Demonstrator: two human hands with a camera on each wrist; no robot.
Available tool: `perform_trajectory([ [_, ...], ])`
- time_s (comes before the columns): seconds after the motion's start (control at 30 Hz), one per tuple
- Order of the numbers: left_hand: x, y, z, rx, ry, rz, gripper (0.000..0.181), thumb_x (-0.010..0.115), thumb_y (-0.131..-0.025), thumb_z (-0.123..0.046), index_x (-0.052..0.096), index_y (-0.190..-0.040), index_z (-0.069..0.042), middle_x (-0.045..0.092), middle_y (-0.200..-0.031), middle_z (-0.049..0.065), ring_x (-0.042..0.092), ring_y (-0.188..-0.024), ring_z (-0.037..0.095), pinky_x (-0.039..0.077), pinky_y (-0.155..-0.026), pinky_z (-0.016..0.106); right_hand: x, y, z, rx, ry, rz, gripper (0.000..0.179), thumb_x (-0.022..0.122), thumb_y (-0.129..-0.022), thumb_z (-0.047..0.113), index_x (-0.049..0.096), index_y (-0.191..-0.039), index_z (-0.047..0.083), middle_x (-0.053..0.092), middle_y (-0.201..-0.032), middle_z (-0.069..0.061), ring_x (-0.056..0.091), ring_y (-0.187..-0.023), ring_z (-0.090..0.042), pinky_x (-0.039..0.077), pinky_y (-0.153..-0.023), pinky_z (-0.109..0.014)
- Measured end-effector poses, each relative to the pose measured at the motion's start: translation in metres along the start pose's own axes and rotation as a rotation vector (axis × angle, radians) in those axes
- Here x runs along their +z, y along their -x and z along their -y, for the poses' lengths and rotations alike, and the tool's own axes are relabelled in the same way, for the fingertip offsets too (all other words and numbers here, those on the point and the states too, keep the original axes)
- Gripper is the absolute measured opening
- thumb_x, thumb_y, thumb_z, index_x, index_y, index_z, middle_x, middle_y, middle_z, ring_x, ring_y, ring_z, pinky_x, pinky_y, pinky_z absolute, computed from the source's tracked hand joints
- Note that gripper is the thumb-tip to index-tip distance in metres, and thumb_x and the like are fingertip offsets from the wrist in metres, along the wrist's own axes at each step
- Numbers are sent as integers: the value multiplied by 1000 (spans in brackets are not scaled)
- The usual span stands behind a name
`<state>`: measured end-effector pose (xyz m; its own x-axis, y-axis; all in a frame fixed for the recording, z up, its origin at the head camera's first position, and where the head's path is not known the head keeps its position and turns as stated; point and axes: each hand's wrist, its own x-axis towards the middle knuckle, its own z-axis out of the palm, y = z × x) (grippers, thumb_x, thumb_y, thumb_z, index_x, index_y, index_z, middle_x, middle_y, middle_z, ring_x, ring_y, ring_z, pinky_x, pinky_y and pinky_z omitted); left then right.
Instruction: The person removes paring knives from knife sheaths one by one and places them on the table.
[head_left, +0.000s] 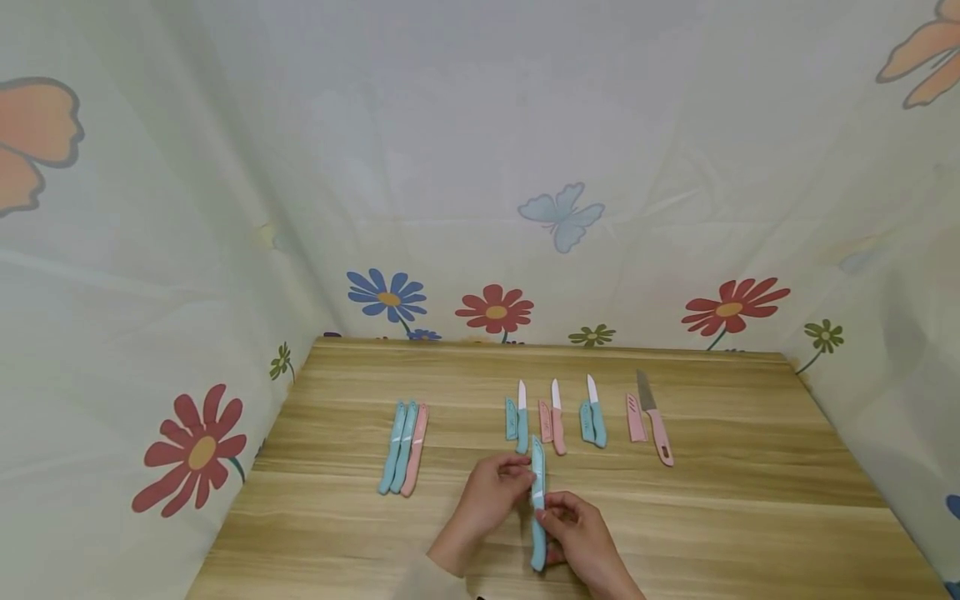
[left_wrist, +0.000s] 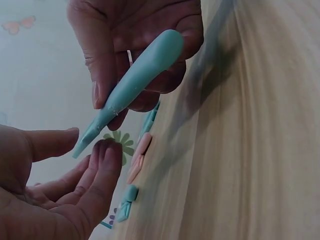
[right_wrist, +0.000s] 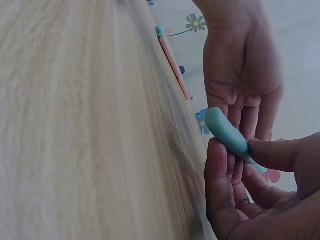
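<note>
A teal paring knife [head_left: 538,533] in its teal sheath is held up over the table, tip pointing away. My right hand [head_left: 583,533] pinches it near where handle and sheath meet, with the thumb on top and fingers beneath, as the right wrist view shows on the knife's handle [right_wrist: 227,132]. My left hand [head_left: 491,493] is at the sheath end. In the left wrist view, the left thumb and fingers of that hand [left_wrist: 65,195] stand apart on either side of the narrow tip [left_wrist: 82,145], relaxed rather than closed on it.
Two teal sheathed knives [head_left: 402,450] and a pink sheathed knife [head_left: 416,452] lie side by side at left. Beyond my hands are several bare knives with sheaths beside them, including a grey-bladed pink knife [head_left: 658,429] and its pink sheath [head_left: 636,418]. Flowered cloth [head_left: 450,208] encloses the wooden table [head_left: 750,533].
</note>
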<state>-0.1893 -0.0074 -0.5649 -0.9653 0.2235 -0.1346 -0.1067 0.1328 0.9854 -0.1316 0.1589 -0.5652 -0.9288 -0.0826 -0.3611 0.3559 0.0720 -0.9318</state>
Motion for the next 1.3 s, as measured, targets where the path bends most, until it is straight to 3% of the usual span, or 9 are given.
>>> perform_trajectory([
  [0.27,6,-11,-2,-15,39,-37,25,74,-91,-3,72,-115,4,72,-95,10,67,-81,11,63,-72,25,-1,1,0,3,-3,12,34,64,-102,12,58,-127,-9,65,-99,-7,65,-76,-17,63,-62,-36],
  [0.9,9,-8,-7,-28,77,-57,22,75,-89,-1,72,-111,4,70,-93,10,66,-76,12,63,-68,27,-2,4,0,-22,-46,87,25,60,-103,7,53,-122,-7,68,-89,-3,65,-76,-17,63,-63,-37],
  [1.3,7,-8,-7,-48,111,-34,19,72,-91,1,72,-109,5,67,-91,8,67,-75,14,65,-70,33,-4,4,0,-20,-33,119,27,59,-104,8,53,-124,-8,68,-91,-3,67,-73,-17,63,-64,-37],
])
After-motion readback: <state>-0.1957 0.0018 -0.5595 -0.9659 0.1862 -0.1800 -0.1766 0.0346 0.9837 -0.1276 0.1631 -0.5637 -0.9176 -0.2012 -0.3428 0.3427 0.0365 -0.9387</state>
